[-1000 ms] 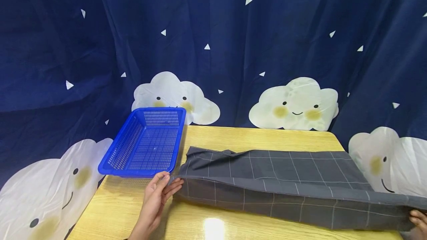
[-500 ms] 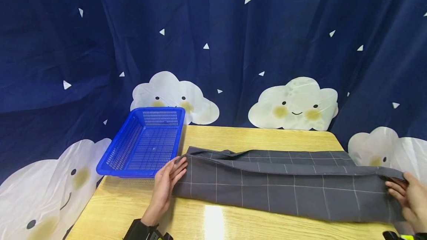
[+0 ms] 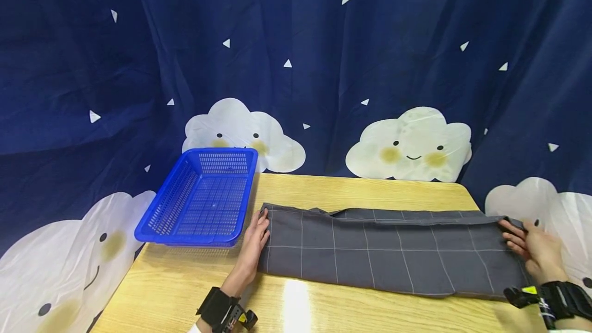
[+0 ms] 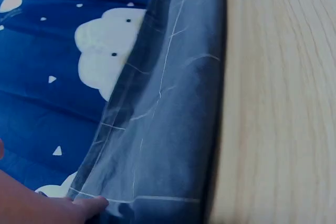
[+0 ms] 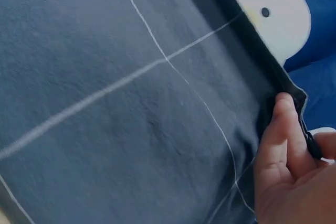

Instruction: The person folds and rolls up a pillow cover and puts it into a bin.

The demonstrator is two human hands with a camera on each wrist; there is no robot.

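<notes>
A dark grey cloth (image 3: 351,251) with a white grid of lines lies folded lengthwise in a long strip across the table. At its far left corner my left hand (image 3: 253,243) pinches the upper edge; in the left wrist view only part of that hand (image 4: 58,208) shows beside the cloth (image 4: 173,129). My right hand (image 3: 538,248) grips the far right corner, thumb on one side and fingers on the other. The right wrist view has the right hand (image 5: 294,166) holding the hem of the cloth (image 5: 131,103), whose edge there is slightly raised.
A blue plastic basket (image 3: 252,189) with slotted walls stands at the table's back left, just left of the cloth. The light wooden table (image 3: 324,186) ends at a navy curtain (image 3: 319,66) printed with clouds. A bright reflection lies near the front of the table.
Both hands have carried the near edge of the cloth away from me, over onto its back part. The right hand has come inward from the right frame edge.
</notes>
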